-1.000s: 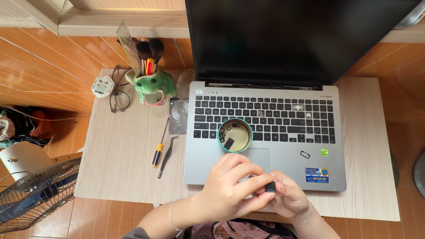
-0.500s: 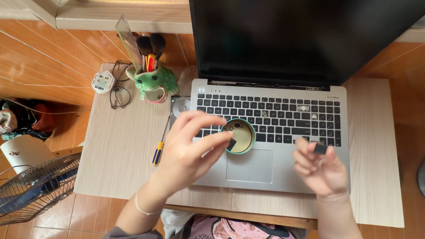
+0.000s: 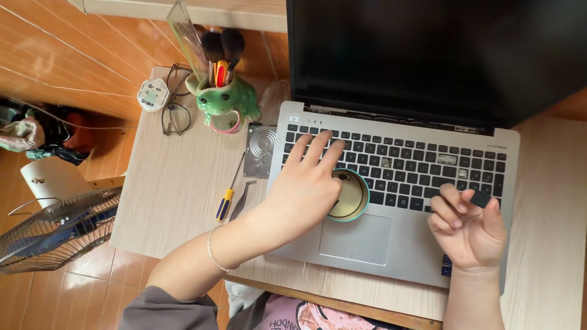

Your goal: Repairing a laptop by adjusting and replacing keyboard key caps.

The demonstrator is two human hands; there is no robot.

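Observation:
A silver laptop (image 3: 428,244) with a dark screen and black keys lies open on a light wooden table (image 3: 177,183). My left hand (image 3: 306,183) is spread flat over the left part of the keyboard, fingers apart, its heel covering part of a small green-rimmed round dish (image 3: 354,198) that sits above the trackpad. My right hand (image 3: 468,229) hovers over the laptop's right palm rest and pinches a small black keycap (image 3: 480,199) between thumb and fingers. A few spots in the keyboard show bare sockets without keys.
Left of the laptop lie a hard drive (image 3: 261,151), a yellow-handled screwdriver (image 3: 226,201) and tweezers (image 3: 239,201). A green frog-shaped holder (image 3: 226,101) with brushes, glasses (image 3: 176,113) and a small round tin (image 3: 151,95) stand farther back. A fan (image 3: 55,229) is on the floor.
My hands have come apart: the left reached forward onto the keyboard over the dish, the right moved to the right with the keycap. The camera has leaned closer.

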